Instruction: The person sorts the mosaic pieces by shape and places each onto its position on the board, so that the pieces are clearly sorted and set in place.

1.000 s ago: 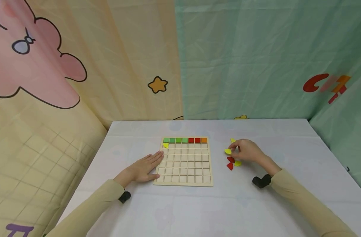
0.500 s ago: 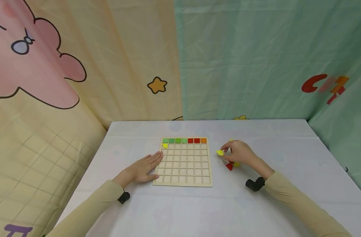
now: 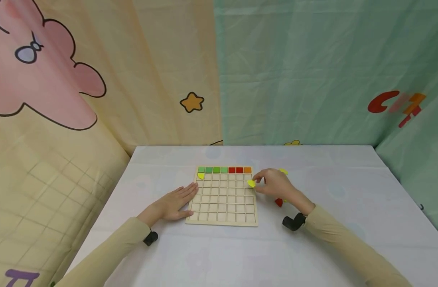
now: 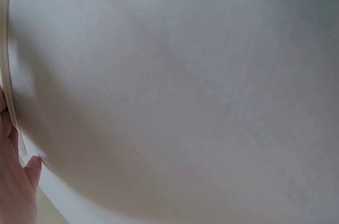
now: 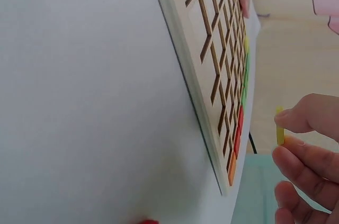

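A wooden grid board (image 3: 222, 199) lies on the table, its top row filled with green, red and orange squares. One yellow quarter-circle piece (image 3: 201, 175) sits in the leftmost cell of the second row. My left hand (image 3: 174, 204) rests flat with straight fingers on the board's left edge. Over the board's right edge, my right hand (image 3: 274, 184) pinches another yellow piece (image 3: 251, 183) between thumb and fingers. The right wrist view shows that yellow piece (image 5: 279, 126) edge-on, held above the board.
Right of the board lie a red piece (image 3: 279, 202) and a yellow piece (image 3: 283, 171), partly covered by the right hand and wrist. A white cloth covers the table (image 3: 219, 255). Printed curtains (image 3: 294, 79) hang behind it.
My right hand has moved left from the loose pieces to the board's right edge, carrying the pinched yellow piece. The left hand has stayed in place.
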A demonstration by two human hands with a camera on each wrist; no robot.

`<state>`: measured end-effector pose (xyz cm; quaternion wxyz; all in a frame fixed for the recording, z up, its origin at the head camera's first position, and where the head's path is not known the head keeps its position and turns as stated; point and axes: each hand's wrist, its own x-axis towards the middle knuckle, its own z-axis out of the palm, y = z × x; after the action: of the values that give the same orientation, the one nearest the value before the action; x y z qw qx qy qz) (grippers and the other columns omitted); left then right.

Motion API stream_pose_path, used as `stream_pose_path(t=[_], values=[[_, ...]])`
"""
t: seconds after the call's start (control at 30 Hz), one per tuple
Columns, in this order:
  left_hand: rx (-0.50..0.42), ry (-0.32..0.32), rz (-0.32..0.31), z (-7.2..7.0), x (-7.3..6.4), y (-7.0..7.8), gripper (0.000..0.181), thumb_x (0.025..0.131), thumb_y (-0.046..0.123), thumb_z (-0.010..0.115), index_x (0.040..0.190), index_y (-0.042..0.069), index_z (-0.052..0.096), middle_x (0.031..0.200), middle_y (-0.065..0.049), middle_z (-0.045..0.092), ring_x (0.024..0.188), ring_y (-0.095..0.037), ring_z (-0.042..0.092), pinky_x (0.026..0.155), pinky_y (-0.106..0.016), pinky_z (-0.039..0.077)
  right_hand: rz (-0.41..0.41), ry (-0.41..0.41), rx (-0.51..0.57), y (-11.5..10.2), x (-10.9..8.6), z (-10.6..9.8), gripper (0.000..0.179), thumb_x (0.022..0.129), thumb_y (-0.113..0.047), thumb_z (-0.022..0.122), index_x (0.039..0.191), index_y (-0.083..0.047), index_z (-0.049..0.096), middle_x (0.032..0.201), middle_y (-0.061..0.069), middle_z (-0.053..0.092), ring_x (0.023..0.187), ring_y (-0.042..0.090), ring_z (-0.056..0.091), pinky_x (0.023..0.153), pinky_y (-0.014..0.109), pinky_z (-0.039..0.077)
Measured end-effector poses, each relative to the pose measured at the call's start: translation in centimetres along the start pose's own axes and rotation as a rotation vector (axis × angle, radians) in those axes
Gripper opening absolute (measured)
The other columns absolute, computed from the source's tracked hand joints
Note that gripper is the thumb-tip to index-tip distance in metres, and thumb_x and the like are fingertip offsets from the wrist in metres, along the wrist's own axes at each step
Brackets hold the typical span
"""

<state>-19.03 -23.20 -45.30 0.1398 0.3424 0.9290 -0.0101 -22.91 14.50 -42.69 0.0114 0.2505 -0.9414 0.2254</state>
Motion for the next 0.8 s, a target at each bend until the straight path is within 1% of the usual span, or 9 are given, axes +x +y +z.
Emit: stream_pose_path(t=[0.13, 0.33, 0.47, 0.53, 0.7, 0.8], values=[[-0.003, -0.004, -0.002, -0.2, 0.0, 0.1, 0.081, 0.097, 0.055, 0.04, 0.154, 0.005, 0.01, 0.163, -0.009, 0.006, 0.151, -0.025, 0.008, 0.121, -0.047, 0.018, -0.02, 0.018, -0.005, -0.9, 0.8, 0.4, 0.022, 0.078, -0.021, 0.074, 0.098, -0.012, 0.075, 0.083, -0.002, 0.069, 0.061, 0.007, 0.047, 0.054, 0.021, 0.038], [-0.006, -0.007, -0.006, -0.4, 0.0, 0.2, 0.081, 0.097, 0.054, 0.041, 0.154, 0.004, 0.011, 0.163, -0.01, 0.007, 0.151, -0.025, 0.009, 0.121, -0.047, 0.019, -0.051, 0.029, 0.032, -1.9, 1.9, 1.2, 0.022, 0.078, -0.024, 0.075, 0.097, -0.013, 0.075, 0.084, -0.002, 0.071, 0.06, 0.005, 0.048, 0.054, 0.021, 0.038], [-0.004, -0.004, -0.005, -0.4, 0.0, 0.2, 0.081, 0.097, 0.053, 0.041, 0.154, 0.004, 0.012, 0.163, -0.01, 0.007, 0.151, -0.025, 0.009, 0.121, -0.047, 0.019, -0.057, 0.018, 0.042, -2.3, 2.6, 1.8, 0.022, 0.079, -0.024, 0.074, 0.098, -0.013, 0.075, 0.083, -0.003, 0.071, 0.055, 0.003, 0.044, 0.052, 0.019, 0.034], [-0.009, -0.004, -0.004, -0.3, 0.0, 0.2, 0.081, 0.097, 0.053, 0.042, 0.154, 0.004, 0.012, 0.163, -0.01, 0.007, 0.151, -0.025, 0.009, 0.121, -0.047, 0.018, -0.053, 0.007, 0.054, -2.5, 3.0, 2.1, 0.023, 0.08, -0.025, 0.074, 0.099, -0.012, 0.075, 0.083, -0.003, 0.071, 0.051, 0.004, 0.04, 0.049, 0.02, 0.031], [-0.017, 0.002, -0.002, -0.3, 0.0, 0.2, 0.081, 0.097, 0.053, 0.042, 0.154, 0.004, 0.012, 0.163, -0.01, 0.007, 0.151, -0.026, 0.009, 0.12, -0.048, 0.019, -0.03, -0.003, 0.071, -3.2, 4.0, 2.8, 0.024, 0.082, -0.027, 0.073, 0.1, -0.013, 0.075, 0.084, -0.003, 0.071, 0.048, 0.006, 0.038, 0.046, 0.02, 0.028], [-0.012, 0.005, -0.002, -0.2, 0.0, 0.1, 0.081, 0.097, 0.053, 0.041, 0.154, 0.004, 0.012, 0.163, -0.01, 0.007, 0.151, -0.025, 0.009, 0.12, -0.047, 0.019, -0.016, -0.002, 0.075, -3.7, 4.7, 3.3, 0.024, 0.082, -0.027, 0.073, 0.101, -0.013, 0.075, 0.084, -0.004, 0.071, 0.05, 0.006, 0.041, 0.047, 0.02, 0.03]])
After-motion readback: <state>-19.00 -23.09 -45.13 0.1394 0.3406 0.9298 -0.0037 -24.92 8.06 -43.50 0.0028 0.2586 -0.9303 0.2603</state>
